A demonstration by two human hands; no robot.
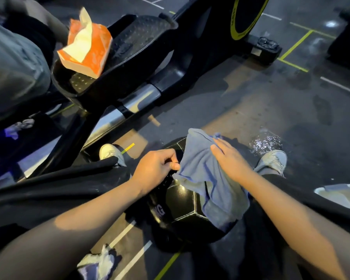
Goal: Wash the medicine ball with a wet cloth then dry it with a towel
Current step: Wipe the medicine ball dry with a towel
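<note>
Crouching over a black medicine ball [182,205] held between the knees, a person spreads a blue cloth [202,174] across its top and right side. The left hand [156,168] pinches the cloth's near-left edge with curled fingers; the right hand [230,160] lies flat on it, fingers straight, pressing it to the ball. The ball sits low between white sneakers on the dark gym floor [251,93], beside a puddle [266,143] near the right foot. An orange tissue box [87,49] rests on an exercise machine's pedal [133,43] behind.

Risk from here, as it appears: the round ball could roll out from between the legs under a hard sideways wipe, and the wet floor could make a shoe slip. The cloth, held only by one edge, could bunch or slide off.
</note>
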